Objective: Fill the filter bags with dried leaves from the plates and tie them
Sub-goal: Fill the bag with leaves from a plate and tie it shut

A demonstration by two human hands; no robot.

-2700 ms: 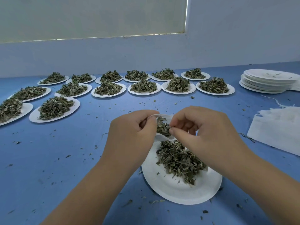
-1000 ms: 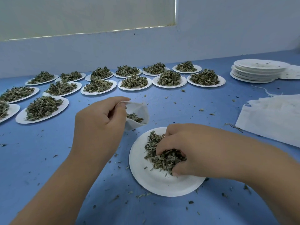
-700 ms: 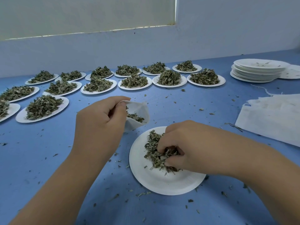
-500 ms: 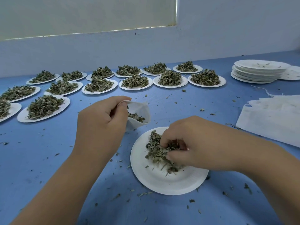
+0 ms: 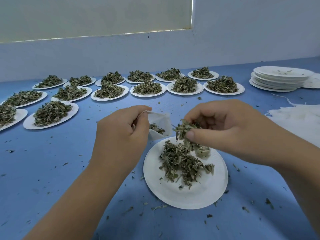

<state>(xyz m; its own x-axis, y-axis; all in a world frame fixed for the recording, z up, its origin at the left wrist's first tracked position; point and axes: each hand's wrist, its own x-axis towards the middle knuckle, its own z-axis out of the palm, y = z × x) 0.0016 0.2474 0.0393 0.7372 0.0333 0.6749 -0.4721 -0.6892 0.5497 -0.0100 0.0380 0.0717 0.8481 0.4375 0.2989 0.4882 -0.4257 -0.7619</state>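
- Filter bag [image 5: 160, 119], small and white, hangs clear of the desk [image 5: 52, 170] just behind the far-left rim of the near plate [image 5: 190, 196]. Its mouth gapes toward the right, and a few dried bits lie inside.
- Left hand [image 5: 121, 134] pinches the bag's upper edge between thumb and bent forefinger. The other fingers curl under, and their hold on the bag's underside is hidden.
- Right hand [image 5: 225, 129], just right of the bag, pinches a clump of dried leaves [image 5: 183, 129] between thumb and fingertips. The clump is above the plate's far rim, close to the bag's mouth but outside it, with strands dangling below the thumb.
- On the near plate, a white paper one lying flat on the blue desk, a loose heap of leaves [image 5: 181, 163] covers the middle and far part. The near part is bare.
- Two rows of filled plates [image 5: 147, 87], each heaped with the same green leaves, run across the far side of the desk and bend round toward the left edge.
- At the far right stands a stack of plates [image 5: 280, 78], the top one carrying only a few flecks.
- A flat white pile [image 5: 297, 122] with a loose string lies at the right edge, probably more bags.
- Leaf crumbs [image 5: 155, 207] are scattered over the desk.
- A pale wall [image 5: 155, 54] rises behind.
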